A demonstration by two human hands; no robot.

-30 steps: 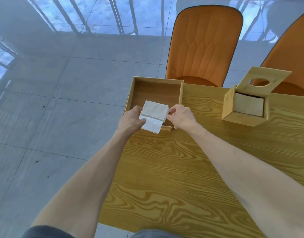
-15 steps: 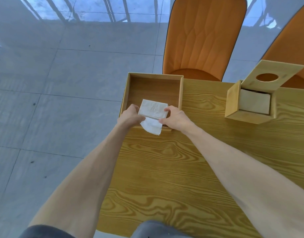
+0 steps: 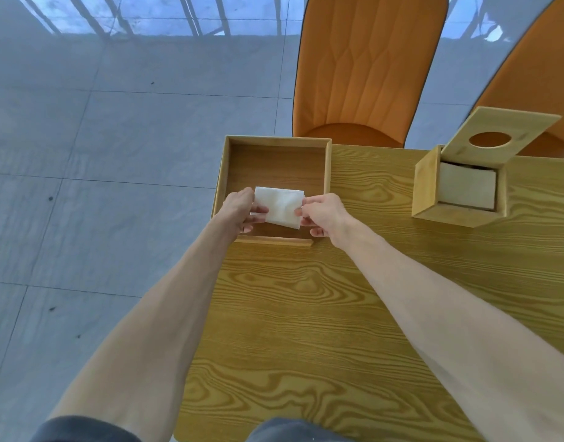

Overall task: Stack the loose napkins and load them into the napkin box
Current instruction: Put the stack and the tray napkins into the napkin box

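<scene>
Standing on grey floor tiles, wooden table (image 3: 306, 314) is carrying tray (image 3: 223, 173) at its far-left corner, napkin box (image 3: 433, 193) right of tray, lid up | napkins (image 3: 279, 207) now lifted, squared | left hand (image 3: 239, 208) and right hand (image 3: 325, 213) are pinching napkins' ends above tray.

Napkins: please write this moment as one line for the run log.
napkins: held over open tray | left hand: gripping | right hand: gripping | napkin box: lid open, right of tray
</scene>
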